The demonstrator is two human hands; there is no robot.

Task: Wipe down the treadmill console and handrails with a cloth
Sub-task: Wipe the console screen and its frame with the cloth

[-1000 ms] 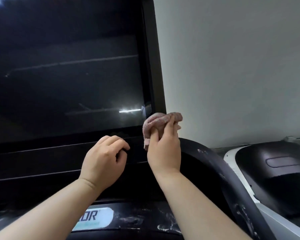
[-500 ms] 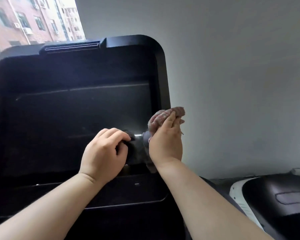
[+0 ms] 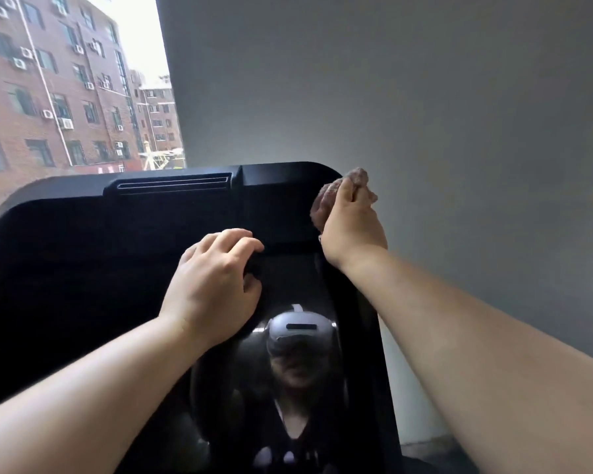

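Grey wall (image 3: 459, 97) fills everything right of and above the console. It is plain backdrop, not part of the job.

Console (image 3: 83, 268): big black glossy panel, lower left to centre of view, tilted back towards the wall. Its screen mirrors the person's headset (image 3: 300, 328), and gloss like that likely shows every smear, hence the wipe.

Window (image 3: 65, 80), above the console's left half, shows brick blocks outside.

Left hand (image 3: 216, 285) is on the console face, just below its top band and right of centre. Fingers are loosely bent with the tips on the panel, nothing held, so the grip is open. It reads as a brace, steadying the reach while the other arm works.

Right hand (image 3: 351, 230) is at the console's top-right corner, arm stretched up along its right edge. The grip is closed round the cloth, fingers curled over the wad.

Cloth (image 3: 322, 205): pinkish, bunched into a ball and not spread flat. It sits against the rounded top-right corner, poking out above and left of the fingers. A wad probably suits a curved edge, since it wraps the radius better than a flat pad.

Vent slot (image 3: 173, 183), on the console's top edge left of the cloth, looks untouched by either hand.

Judgement: step in hand is the console's upper rim. Most of the screen and top edge lie left of the cloth. Handrails aren't in view, so the task is likely early to mid.
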